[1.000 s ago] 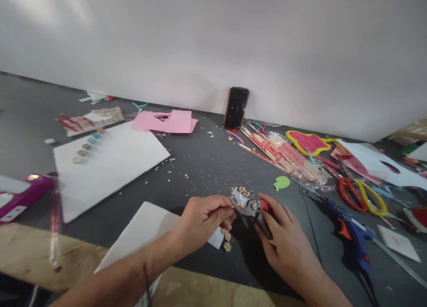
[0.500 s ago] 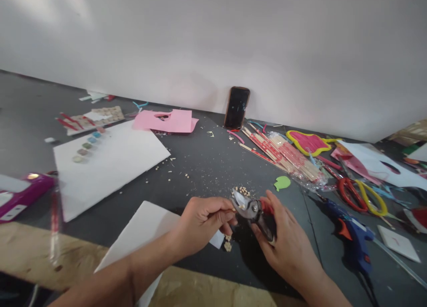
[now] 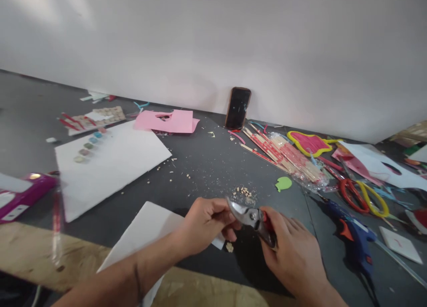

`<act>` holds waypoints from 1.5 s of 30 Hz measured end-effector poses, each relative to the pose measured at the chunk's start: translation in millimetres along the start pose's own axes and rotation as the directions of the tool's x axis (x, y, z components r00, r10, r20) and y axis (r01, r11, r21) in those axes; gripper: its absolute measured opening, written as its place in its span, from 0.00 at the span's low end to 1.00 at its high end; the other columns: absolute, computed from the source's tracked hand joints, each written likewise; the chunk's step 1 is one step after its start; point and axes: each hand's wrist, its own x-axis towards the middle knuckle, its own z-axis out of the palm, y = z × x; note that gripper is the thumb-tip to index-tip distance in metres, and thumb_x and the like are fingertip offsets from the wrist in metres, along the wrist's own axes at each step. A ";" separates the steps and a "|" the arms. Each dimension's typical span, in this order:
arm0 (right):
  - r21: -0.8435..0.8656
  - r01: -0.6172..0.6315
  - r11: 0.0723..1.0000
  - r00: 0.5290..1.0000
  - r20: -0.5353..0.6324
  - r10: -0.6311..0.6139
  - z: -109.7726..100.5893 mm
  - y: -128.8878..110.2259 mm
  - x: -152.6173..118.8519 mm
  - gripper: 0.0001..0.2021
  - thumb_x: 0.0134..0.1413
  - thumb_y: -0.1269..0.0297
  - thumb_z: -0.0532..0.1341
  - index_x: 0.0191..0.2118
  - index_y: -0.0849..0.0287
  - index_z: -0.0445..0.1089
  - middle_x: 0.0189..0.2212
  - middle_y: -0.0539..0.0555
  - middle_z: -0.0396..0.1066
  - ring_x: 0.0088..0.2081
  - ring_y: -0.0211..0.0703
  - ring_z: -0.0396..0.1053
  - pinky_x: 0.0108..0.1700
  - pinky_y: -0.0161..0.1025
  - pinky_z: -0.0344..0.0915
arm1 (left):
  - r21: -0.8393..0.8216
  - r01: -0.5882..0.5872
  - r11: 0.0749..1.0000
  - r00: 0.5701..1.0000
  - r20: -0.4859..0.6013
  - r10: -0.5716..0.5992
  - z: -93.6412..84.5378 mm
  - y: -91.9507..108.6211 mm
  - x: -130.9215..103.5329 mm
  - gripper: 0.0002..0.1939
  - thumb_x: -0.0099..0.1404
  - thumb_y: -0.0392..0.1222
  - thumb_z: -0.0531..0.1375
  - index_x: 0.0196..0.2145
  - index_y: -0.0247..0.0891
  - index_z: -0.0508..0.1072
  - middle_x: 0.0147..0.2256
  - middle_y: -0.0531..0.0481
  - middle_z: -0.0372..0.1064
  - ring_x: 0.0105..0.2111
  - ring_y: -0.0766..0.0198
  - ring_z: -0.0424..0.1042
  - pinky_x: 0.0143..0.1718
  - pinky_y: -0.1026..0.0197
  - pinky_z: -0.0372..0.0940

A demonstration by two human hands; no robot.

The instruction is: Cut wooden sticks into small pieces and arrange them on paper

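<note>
Head view: the left hand (image 3: pixel 205 220) and the right hand (image 3: pixel 293 249) are close together over the near part of a dark surface (image 3: pixel 200 153).
Pruner: the pruner (image 3: pixel 254 218) lies in the right hand, its fingers (image 3: pixel 275 218) clamped around the handles, probably for leverage; the blade points across to the left hand.
Left hand: its fingers bend inward right by the blade, presumably for close control; whether they are clamped on anything cannot be told.
Wood bits: the wood bits (image 3: pixel 245 192) are in a loose pile just beyond the pruner, seemingly within easy reach.
Disc cluster: the disc cluster (image 3: pixel 229 247) is on the surface just below the left fingertips, beside the small board (image 3: pixel 147 222).
Phone: the phone (image 3: pixel 238 107) leans upright on the wall (image 3: pixel 150 44), perhaps so its screen faces the person.
Right side: the sticks (image 3: pixel 296 160) and glue gun (image 3: pixel 359 244) lie off to the side, likely to leave working room.
Change: compared with one second ago, the pruner sits a little lower and its tip farther left; the pile shows more fully, and only one disc cluster shows instead of a row.
</note>
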 end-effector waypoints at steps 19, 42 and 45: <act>0.072 -0.406 0.911 0.908 0.142 0.393 10.1 24.9 8.5 0.30 0.49 0.47 0.56 0.56 0.55 0.52 0.45 0.56 0.68 0.44 0.50 0.67 0.43 0.44 0.62 | -0.074 -0.004 0.997 0.983 -0.184 -0.010 -6.9 -6.2 11.4 0.10 0.59 0.44 0.58 0.30 0.33 0.71 0.23 0.50 0.71 0.18 0.72 0.67 0.18 0.71 0.60; -0.229 -0.279 0.933 0.923 0.206 0.326 -59.3 127.6 142.3 0.14 0.59 0.61 0.50 0.47 0.59 0.66 0.42 0.57 0.69 0.42 0.45 0.67 0.45 0.46 0.63 | -0.429 -0.080 0.900 0.986 -0.169 0.006 -17.4 -8.2 16.7 0.13 0.56 0.47 0.61 0.30 0.32 0.70 0.21 0.51 0.69 0.16 0.72 0.65 0.18 0.69 0.59; -0.284 -0.366 0.886 0.875 0.219 0.431 -37.0 165.2 173.1 0.15 0.57 0.58 0.55 0.47 0.59 0.64 0.44 0.54 0.66 0.41 0.42 0.67 0.43 0.46 0.65 | -0.461 -0.076 0.884 0.985 -0.174 -0.006 -18.8 -8.6 18.9 0.13 0.56 0.47 0.61 0.30 0.32 0.70 0.21 0.52 0.69 0.16 0.72 0.65 0.18 0.68 0.60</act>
